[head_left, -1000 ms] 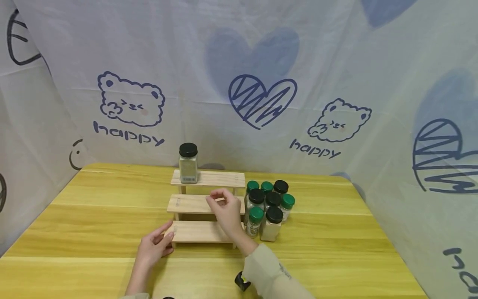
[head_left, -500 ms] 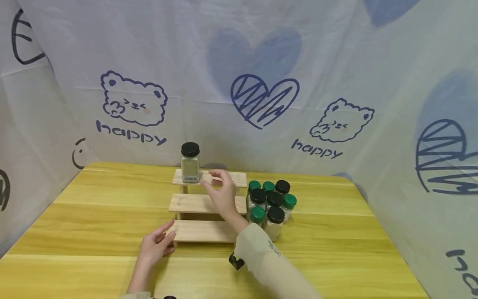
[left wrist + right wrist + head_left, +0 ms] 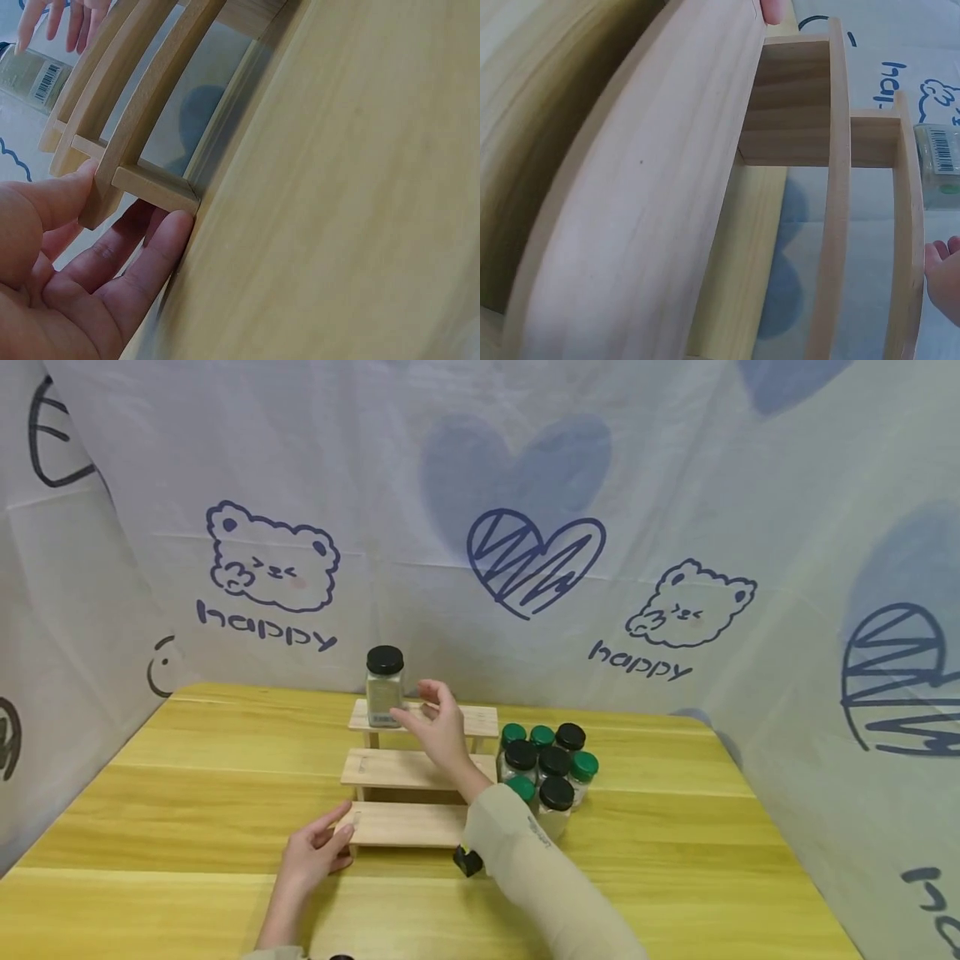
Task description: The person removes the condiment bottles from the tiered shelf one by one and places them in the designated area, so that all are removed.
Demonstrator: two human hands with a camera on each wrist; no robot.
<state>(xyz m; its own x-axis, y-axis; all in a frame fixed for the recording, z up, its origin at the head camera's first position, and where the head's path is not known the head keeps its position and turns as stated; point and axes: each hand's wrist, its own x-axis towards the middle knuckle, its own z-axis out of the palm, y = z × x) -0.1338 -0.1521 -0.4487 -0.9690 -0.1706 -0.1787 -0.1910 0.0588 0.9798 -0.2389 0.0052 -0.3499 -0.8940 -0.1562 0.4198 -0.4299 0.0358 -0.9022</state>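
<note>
A three-tier wooden step rack (image 3: 408, 824) stands on the table. My left hand (image 3: 309, 858) grips the left end of its lowest step; in the left wrist view the thumb lies over the board and fingertips (image 3: 176, 225) reach the leg below. On the left of the top step stands an upright clear spice jar (image 3: 384, 696) with a black lid and pale contents. My right hand (image 3: 441, 732) is just right of this jar, fingers loosely bent, the thumb overlapping the jar's lower edge in the head view. In the right wrist view a gap shows between hand and jar (image 3: 939, 161).
Several spice jars (image 3: 555, 764) with black or green lids stand grouped right of the rack, partly hidden by my right sleeve (image 3: 525, 852). A white cloth (image 3: 405, 460) with drawn bears and hearts hangs behind the wooden table (image 3: 675, 860).
My right hand has moved up and back from over the middle step to beside the jar on the top step. The left hand keeps its hold on the rack.
</note>
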